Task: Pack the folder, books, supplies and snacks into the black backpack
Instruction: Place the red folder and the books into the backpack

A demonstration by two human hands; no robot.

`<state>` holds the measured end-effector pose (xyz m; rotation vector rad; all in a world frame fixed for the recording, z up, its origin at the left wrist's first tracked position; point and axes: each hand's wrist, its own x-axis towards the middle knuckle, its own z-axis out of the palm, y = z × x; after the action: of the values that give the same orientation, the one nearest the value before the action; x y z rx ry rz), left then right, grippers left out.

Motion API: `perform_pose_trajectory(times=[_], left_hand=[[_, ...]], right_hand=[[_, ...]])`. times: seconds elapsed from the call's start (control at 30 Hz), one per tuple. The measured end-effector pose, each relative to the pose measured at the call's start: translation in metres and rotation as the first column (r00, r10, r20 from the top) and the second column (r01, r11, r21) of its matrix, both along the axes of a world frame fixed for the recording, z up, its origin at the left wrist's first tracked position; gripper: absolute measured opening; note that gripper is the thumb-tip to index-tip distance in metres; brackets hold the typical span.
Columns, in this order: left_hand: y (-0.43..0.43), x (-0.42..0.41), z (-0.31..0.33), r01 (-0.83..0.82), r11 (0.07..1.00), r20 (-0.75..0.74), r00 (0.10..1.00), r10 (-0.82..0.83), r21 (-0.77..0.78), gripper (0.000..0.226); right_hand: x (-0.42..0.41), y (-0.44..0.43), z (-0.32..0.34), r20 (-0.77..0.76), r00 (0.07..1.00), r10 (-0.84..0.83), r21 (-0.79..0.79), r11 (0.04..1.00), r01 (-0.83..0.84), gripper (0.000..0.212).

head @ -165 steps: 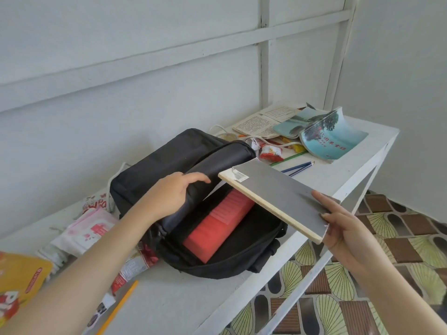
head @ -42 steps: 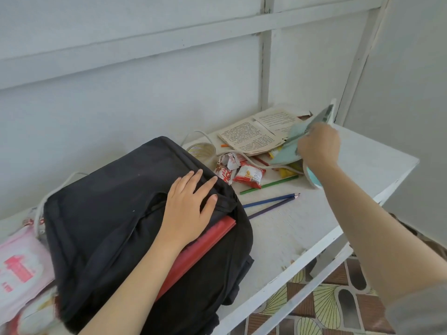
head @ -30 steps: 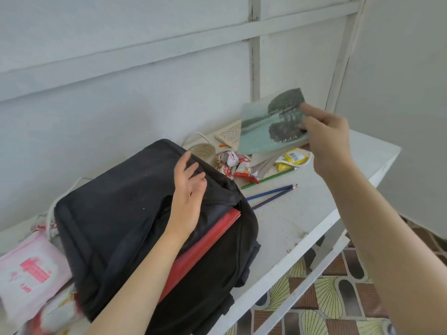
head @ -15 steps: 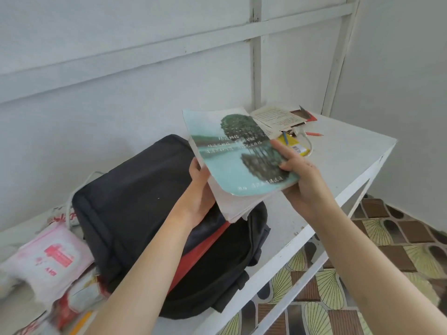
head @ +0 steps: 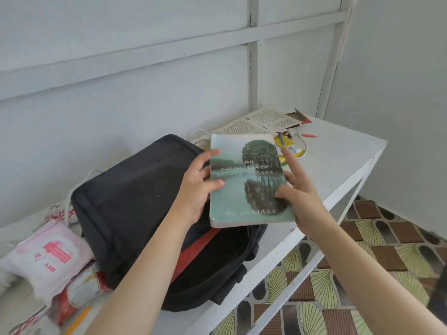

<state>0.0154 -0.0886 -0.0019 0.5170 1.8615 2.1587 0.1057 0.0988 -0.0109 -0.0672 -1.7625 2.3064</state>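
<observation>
A pale green book with a tree on its cover (head: 242, 189) is held flat above the mouth of the black backpack (head: 135, 201). My left hand (head: 196, 189) grips the book's left edge, thumb on the cover. My right hand (head: 297, 197) holds its right edge, thumb on the cover and forefinger stretched along the side. A red folder (head: 196, 247) sticks out of the backpack's opening, under the book. The backpack lies on the white table (head: 333, 160).
Behind the book lie an open book (head: 263, 122), a yellow packet (head: 292, 147) and an orange pencil (head: 308, 135). At the left are a pink tissue pack (head: 46, 259) and red-and-white snack bags (head: 77, 293). The table's front edge drops to a patterned floor (head: 362, 262).
The green book has been taken from the table's far end to above the backpack's opening. My left hand left the backpack flap and now holds the book's left edge.
</observation>
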Motion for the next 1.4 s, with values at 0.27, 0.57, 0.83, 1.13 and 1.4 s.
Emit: perform_pose_trajectory(times=[0.27, 0.57, 0.83, 1.13, 1.4], left_hand=[[-0.010, -0.009, 0.007, 0.264, 0.964, 0.070, 0.963, -0.261, -0.026, 0.052], [-0.019, -0.023, 0.019, 0.616, 0.771, 0.208, 0.785, -0.583, -0.163, 0.053], [-0.025, -0.017, 0.018, 0.576, 0.735, 0.143, 0.812, -0.566, -0.357, 0.046], [-0.062, 0.006, 0.008, -0.045, 0.886, -0.115, 0.993, -0.010, -0.462, 0.020], [-0.090, 0.041, -0.013, -0.487, 0.373, -0.611, 0.678, -0.408, -0.790, 0.041]], right_hand=[[-0.016, 0.038, 0.027, -0.038, 0.998, 0.045, 0.155, 0.987, -0.039, 0.060], [-0.028, 0.046, 0.063, 0.515, 0.679, 0.524, 0.345, 0.598, -0.723, 0.036], [-0.011, 0.035, 0.042, 0.493, 0.693, 0.526, 0.292, 0.651, -0.701, 0.043], [0.034, 0.055, 0.003, 0.225, 0.807, 0.546, -0.183, 0.837, -0.515, 0.069], [0.052, 0.031, -0.026, 0.221, 0.942, 0.251, -0.295, 0.938, -0.181, 0.055]])
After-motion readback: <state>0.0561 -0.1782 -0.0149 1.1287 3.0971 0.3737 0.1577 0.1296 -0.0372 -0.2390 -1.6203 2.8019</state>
